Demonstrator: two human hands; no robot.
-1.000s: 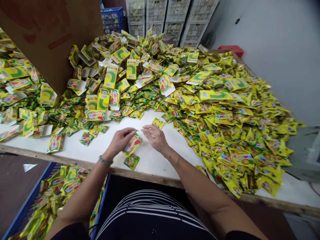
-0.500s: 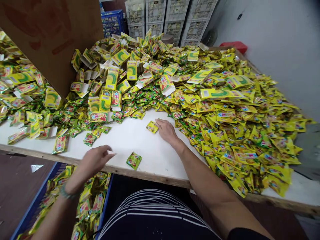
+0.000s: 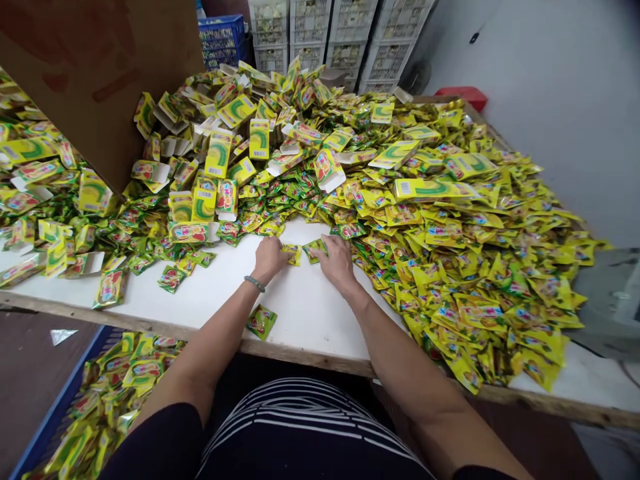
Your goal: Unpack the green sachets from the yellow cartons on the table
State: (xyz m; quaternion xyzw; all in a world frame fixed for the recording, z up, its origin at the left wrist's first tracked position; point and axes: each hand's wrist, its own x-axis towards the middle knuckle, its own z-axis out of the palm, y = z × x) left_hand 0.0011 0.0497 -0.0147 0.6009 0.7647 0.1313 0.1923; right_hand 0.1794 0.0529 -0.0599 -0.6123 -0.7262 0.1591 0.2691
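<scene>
My left hand [image 3: 270, 259], with a beaded bracelet on its wrist, has its fingers closed on the edge of a small yellow sachet [image 3: 294, 255] low over the white table. Just to the right, my right hand [image 3: 338, 263] grips a green sachet [image 3: 314, 251] between thumb and fingers. The two sachets are almost end to end. Nearer to me, another green sachet [image 3: 262, 322] lies by the table's front edge, beside my left forearm. Behind my hands lie loose green sachets [image 3: 295, 189] and small yellow boxes [image 3: 219, 153], some with open flaps.
A large heap of yellow sachets [image 3: 450, 267] covers the table's right side. A cardboard sheet [image 3: 100, 80] stands at the left among boxes. Below the table edge is a blue crate [image 3: 60, 420] of filled packs. White crates [image 3: 345, 40] are stacked behind.
My left hand has moved right and forward from the table's front edge to the yellow sachet. My right hand, earlier at that yellow sachet, now holds a green one.
</scene>
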